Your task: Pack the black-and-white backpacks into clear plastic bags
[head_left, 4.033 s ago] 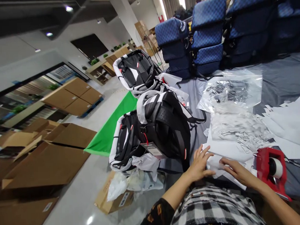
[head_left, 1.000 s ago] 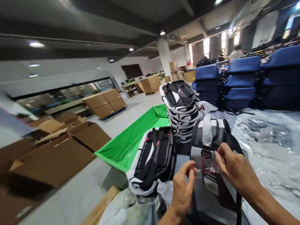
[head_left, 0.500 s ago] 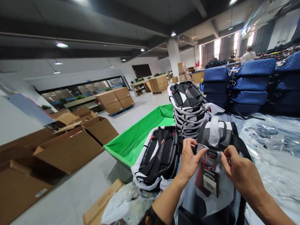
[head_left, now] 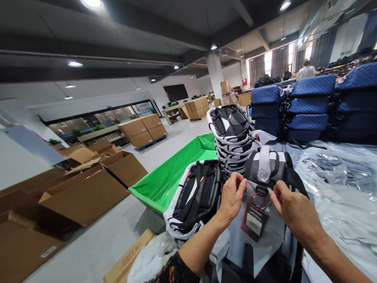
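Note:
A black and white backpack (head_left: pixel 271 165) stands upright in front of me, partly covered by a thin clear wrapping (head_left: pixel 263 242). A dark hang tag (head_left: pixel 254 222) dangles on a red string from a loop near its top. My left hand (head_left: pixel 232 195) pinches the wrapping or string just left of that loop. My right hand (head_left: pixel 294 212) pinches at the loop's right side, fingers closed. Both hands are level with the top of the tag.
A stack of black and white backpacks (head_left: pixel 233 142) stands behind, another backpack (head_left: pixel 198 195) lies to the left. Blue bags (head_left: pixel 311 106) are piled at the back right. Crumpled clear plastic (head_left: pixel 348 193) covers the table. A green bin (head_left: pixel 174 171) and cardboard boxes (head_left: pixel 82 194) sit on the floor.
Four seconds ago my hands lay on white paper on the table. Since then a backpack has come upright before me, and both hands have closed in on the loop holding its tag.

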Demonstrator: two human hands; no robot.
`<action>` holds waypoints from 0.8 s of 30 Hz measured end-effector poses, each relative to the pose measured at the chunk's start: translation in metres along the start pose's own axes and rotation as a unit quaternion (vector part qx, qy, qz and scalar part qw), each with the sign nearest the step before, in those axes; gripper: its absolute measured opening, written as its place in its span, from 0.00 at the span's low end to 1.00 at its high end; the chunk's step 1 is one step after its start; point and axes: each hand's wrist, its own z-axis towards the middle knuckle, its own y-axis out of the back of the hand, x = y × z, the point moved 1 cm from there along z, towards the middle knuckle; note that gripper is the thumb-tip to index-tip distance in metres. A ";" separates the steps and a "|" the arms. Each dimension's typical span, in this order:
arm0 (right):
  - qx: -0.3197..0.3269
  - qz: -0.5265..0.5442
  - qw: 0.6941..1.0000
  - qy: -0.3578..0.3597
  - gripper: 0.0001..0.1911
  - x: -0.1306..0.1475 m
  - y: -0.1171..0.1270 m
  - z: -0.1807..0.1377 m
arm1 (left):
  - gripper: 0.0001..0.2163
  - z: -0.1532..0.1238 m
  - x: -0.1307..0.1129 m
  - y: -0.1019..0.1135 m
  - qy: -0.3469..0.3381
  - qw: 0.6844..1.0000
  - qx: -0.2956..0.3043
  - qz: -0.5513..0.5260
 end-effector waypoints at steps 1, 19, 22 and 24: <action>0.011 -0.007 1.000 -0.004 0.09 0.001 0.001 0.001 | 0.07 0.000 -0.001 0.002 0.004 1.000 0.013 -0.005; 0.194 0.264 0.941 -0.078 0.12 -0.006 0.038 0.039 | 0.09 0.028 -0.032 -0.001 -0.011 0.991 0.090 0.098; 0.268 0.407 0.865 -0.125 0.13 -0.002 0.033 0.046 | 0.08 0.025 -0.033 0.002 -0.019 0.992 0.113 0.045; 0.282 0.450 0.833 -0.155 0.14 0.006 0.030 0.050 | 0.08 0.024 -0.031 0.004 -0.020 0.992 0.116 0.031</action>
